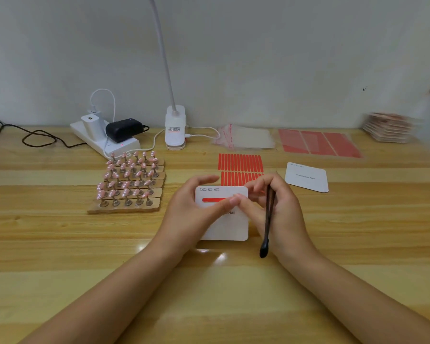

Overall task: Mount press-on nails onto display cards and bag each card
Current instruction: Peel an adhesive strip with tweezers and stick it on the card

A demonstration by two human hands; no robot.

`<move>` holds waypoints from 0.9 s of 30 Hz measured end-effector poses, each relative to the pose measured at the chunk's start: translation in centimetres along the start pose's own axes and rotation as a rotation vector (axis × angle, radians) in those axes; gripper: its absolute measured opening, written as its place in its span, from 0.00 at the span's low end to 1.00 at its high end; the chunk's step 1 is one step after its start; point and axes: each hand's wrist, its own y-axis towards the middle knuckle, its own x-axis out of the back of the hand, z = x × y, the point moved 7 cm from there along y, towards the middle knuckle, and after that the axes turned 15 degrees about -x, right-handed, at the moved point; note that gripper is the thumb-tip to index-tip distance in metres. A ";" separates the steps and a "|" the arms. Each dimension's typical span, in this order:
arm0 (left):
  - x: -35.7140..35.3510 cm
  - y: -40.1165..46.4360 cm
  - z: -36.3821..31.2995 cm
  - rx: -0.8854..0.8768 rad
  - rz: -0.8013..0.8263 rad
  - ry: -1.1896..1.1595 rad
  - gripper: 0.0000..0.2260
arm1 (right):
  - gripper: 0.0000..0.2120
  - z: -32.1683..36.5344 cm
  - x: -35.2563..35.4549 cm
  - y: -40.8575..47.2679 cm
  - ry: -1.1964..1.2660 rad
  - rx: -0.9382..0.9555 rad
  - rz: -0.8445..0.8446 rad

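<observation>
White display card point(230, 225) held low over the worktop point(60, 244), a red strip point(212, 200) across it.

The left hand point(196, 209) grips the card's left edge, thumb on the strip; the right hand point(274, 207) pinches at the strip's end with a black tool point(267, 224) tucked in its curled fingers. Pink nails on stands point(129, 182) sit left, red strip sheets point(240, 167) just behind, spare cards point(307, 177) right, clear bags point(243, 136) by the wall.

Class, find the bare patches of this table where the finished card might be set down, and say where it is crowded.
Free: the near table around the forearms, and left of the nail stands. Crowded: the back edge, with power strip, lamp base, bags, red sheets.
</observation>
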 end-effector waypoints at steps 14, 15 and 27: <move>-0.4 0.2 1.4 0.096 0.176 -0.232 0.13 | 0.13 -1.3 0.5 0.5 0.148 -0.166 0.066; -0.5 0.2 1.5 0.101 0.202 -0.258 0.13 | 0.13 -1.3 0.6 0.5 0.149 -0.169 0.069; -1.0 0.3 1.9 0.186 0.345 -0.586 0.17 | 0.13 -1.6 0.7 0.8 0.192 -0.220 0.079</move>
